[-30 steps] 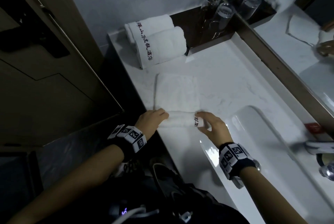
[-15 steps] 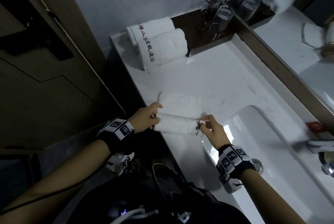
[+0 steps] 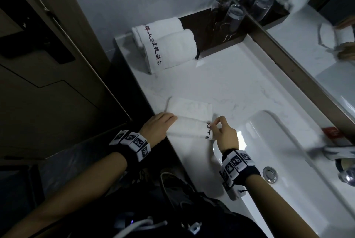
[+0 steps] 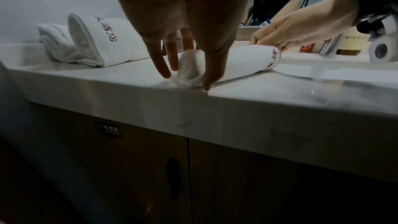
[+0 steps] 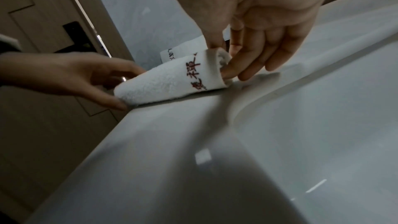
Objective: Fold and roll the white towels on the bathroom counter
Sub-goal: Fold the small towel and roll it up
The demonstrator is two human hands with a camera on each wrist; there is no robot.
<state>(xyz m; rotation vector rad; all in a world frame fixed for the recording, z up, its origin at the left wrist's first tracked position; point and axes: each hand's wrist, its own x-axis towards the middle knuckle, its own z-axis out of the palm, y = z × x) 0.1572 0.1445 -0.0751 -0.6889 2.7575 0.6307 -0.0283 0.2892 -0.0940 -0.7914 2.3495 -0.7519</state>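
Rolled further, towel shows red embroidery.

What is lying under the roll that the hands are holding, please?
The roll lies on the white counter; its unrolled flat part extends beyond it. Whatever is directly beneath the roll is covered.

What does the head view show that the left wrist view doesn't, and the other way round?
Only the head view shows the flat, unrolled part of the towel ahead of the roll, the glasses on the dark tray, and the drain in the sink.

Only the left wrist view shows the coiled end of the roll between the left hand's fingers, the cabinet doors under the counter, and a bottle behind the right hand.

Both show the left hand and right hand at opposite ends of the roll, and the finished towels at the back.
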